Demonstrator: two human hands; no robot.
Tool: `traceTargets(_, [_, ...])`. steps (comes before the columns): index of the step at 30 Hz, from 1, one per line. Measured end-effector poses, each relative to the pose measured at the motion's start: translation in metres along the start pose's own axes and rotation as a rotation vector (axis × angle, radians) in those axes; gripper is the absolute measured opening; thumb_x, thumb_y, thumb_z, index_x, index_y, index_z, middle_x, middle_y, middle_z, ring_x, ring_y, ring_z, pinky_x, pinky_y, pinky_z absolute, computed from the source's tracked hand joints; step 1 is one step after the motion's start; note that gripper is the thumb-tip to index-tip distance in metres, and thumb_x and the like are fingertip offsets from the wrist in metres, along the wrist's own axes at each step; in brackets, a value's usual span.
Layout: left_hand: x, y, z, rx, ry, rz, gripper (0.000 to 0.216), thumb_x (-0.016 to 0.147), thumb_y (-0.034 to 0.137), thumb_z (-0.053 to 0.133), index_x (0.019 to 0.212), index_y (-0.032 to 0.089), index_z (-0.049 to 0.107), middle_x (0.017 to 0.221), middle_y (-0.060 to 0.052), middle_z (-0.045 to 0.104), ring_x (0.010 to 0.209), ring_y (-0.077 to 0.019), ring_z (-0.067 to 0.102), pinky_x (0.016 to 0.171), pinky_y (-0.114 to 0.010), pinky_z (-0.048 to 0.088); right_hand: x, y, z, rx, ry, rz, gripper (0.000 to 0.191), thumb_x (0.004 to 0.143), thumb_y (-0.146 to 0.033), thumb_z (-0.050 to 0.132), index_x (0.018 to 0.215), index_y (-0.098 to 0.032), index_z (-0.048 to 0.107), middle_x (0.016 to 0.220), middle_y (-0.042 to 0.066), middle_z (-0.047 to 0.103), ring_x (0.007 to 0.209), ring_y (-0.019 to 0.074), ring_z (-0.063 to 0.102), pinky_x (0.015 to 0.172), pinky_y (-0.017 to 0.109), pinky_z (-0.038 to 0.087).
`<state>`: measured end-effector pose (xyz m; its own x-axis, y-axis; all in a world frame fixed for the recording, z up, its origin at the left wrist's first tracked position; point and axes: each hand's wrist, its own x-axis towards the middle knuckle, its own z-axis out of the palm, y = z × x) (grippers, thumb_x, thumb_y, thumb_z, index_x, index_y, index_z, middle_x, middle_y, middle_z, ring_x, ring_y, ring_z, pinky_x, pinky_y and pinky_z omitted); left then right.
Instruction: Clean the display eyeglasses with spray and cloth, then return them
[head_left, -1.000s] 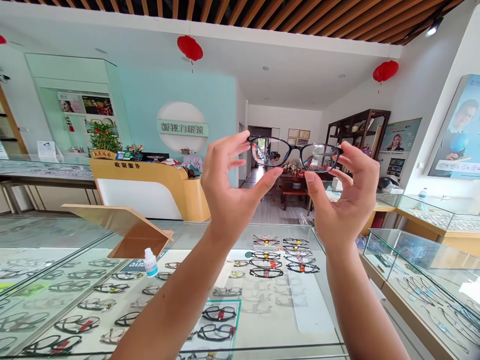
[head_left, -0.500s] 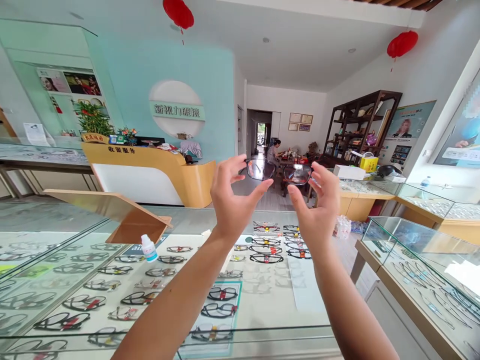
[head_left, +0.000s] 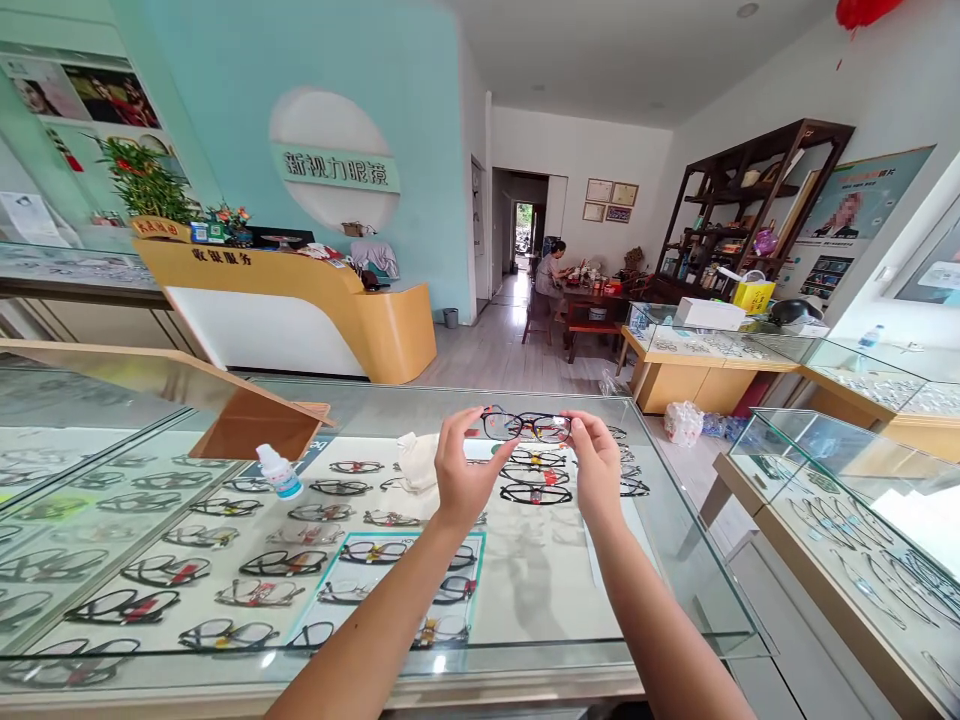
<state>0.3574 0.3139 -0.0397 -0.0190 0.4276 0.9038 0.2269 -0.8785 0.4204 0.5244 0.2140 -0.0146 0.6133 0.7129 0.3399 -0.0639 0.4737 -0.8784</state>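
Note:
A pair of dark-framed glasses [head_left: 526,427] is held between both hands a little above the glass counter [head_left: 675,560]. My left hand [head_left: 461,472] pinches the left end of the frame with fingers closed. My right hand [head_left: 595,464] pinches the right end the same way. A crumpled white cloth [head_left: 417,460] lies on the glass just left of my left hand. A small white dropper bottle [head_left: 277,472] stands further left on the counter.
Rows of spectacle frames fill the case under the glass. A wooden stand [head_left: 255,425] sits at the back left. Another glass case [head_left: 847,500] runs along the right. A yellow reception desk [head_left: 315,310] stands behind. A person sits at a far table [head_left: 553,270].
Both hands have come down with the glasses from eye height to just above the counter, and moved closer together. The view has tilted downward.

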Motion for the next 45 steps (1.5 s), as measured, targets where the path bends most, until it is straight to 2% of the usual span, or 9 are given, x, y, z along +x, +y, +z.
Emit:
traceTargets(7, [-0.013,-0.009,0.002,-0.025,-0.079,-0.061,0.058,0.090,0.042,0.087,0.138,0.022,0.061,0.132,-0.015,0.069,0.124,-0.0295,0.070,0.094,-0.045,0.068,0.000,0.011,-0.003,0.260,-0.010,0.187,0.033,0.085,-0.050,0.087,0.105,-0.024,0.079,0.115,0.007,0.080,0.105,0.0223,0.077,0.091,0.034,0.060])
traceTargets(12, [-0.014,-0.014,0.001,-0.007,-0.116,-0.081,0.058,0.090,0.045,0.086,0.137,0.022,0.062,0.133,-0.015,0.070,0.125,-0.0306,0.070,0.092,-0.045,0.068,0.005,0.015,-0.014,0.221,-0.020,0.281,0.036,0.083,-0.050,0.086,0.106,-0.024,0.079,0.117,0.007,0.081,0.108,0.0247,0.078,0.094,0.037,0.060])
traceTargets(20, [-0.003,-0.007,-0.007,-0.019,-0.293,0.029,0.056,0.089,0.043,0.087,0.136,0.026,0.063,0.132,-0.012,0.073,0.124,-0.0303,0.073,0.102,-0.049,0.065,0.011,0.004,-0.028,-0.389,-0.277,-0.144,0.022,0.094,-0.042,0.075,0.110,-0.029,0.084,0.129,0.007,0.076,0.130,0.0280,0.066,0.118,0.048,0.044])
traceTargets(25, [0.000,0.000,-0.010,-0.046,-0.332,0.077,0.056,0.088,0.037,0.088,0.137,0.028,0.062,0.131,-0.011,0.073,0.122,-0.0293,0.074,0.103,-0.049,0.065,0.006,0.004,-0.024,-0.496,-0.352,-0.171,0.016,0.096,-0.044,0.076,0.096,-0.030,0.085,0.124,0.007,0.076,0.126,0.0286,0.066,0.117,0.050,0.043])
traceTargets(31, [-0.003,0.002,-0.013,-0.281,-0.449,-0.183,0.058,0.087,0.032,0.088,0.139,0.027,0.062,0.132,-0.011,0.071,0.112,-0.0245,0.076,0.098,-0.042,0.065,0.008,0.009,-0.026,-0.315,-0.484,0.037,0.021,0.097,-0.048,0.076,0.093,-0.028,0.082,0.137,0.007,0.074,0.138,0.0291,0.061,0.120,0.047,0.042])
traceTargets(36, [-0.003,0.004,-0.013,-0.520,-0.522,-0.422,0.063,0.085,0.033,0.089,0.140,0.026,0.059,0.136,-0.013,0.067,0.112,-0.0234,0.074,0.091,-0.036,0.064,0.007,0.010,-0.025,-0.173,-0.537,0.232,0.022,0.092,-0.049,0.080,0.089,-0.027,0.080,0.100,0.003,0.078,0.095,0.0225,0.067,0.090,0.037,0.051])
traceTargets(39, [-0.006,0.008,-0.007,-0.603,-0.429,-0.536,0.078,0.079,0.032,0.092,0.145,0.029,0.051,0.140,-0.012,0.062,0.112,-0.0216,0.071,0.089,-0.033,0.061,0.008,0.014,-0.022,-0.150,-0.449,0.235,0.024,0.089,-0.049,0.083,0.088,-0.026,0.080,0.090,0.002,0.074,0.081,0.0191,0.061,0.077,0.033,0.048])
traceTargets(42, [-0.013,0.015,0.001,-0.526,-0.319,-0.735,0.050,0.080,0.039,0.090,0.119,0.023,0.064,0.106,-0.003,0.066,0.091,-0.0155,0.066,0.078,-0.026,0.054,0.008,0.021,-0.018,-0.178,-0.315,0.165,0.025,0.087,-0.049,0.082,0.087,-0.025,0.078,0.089,0.002,0.074,0.083,0.0205,0.063,0.079,0.034,0.050])
traceTargets(45, [-0.018,0.024,0.006,-0.485,-0.419,-0.913,0.035,0.083,0.051,0.085,0.088,0.018,0.072,0.073,0.002,0.055,0.067,-0.0116,0.048,0.063,-0.025,0.041,0.003,0.028,-0.012,-0.299,-0.211,0.020,0.022,0.089,-0.046,0.077,0.090,-0.024,0.078,0.097,0.005,0.079,0.096,0.0248,0.070,0.093,0.040,0.053])
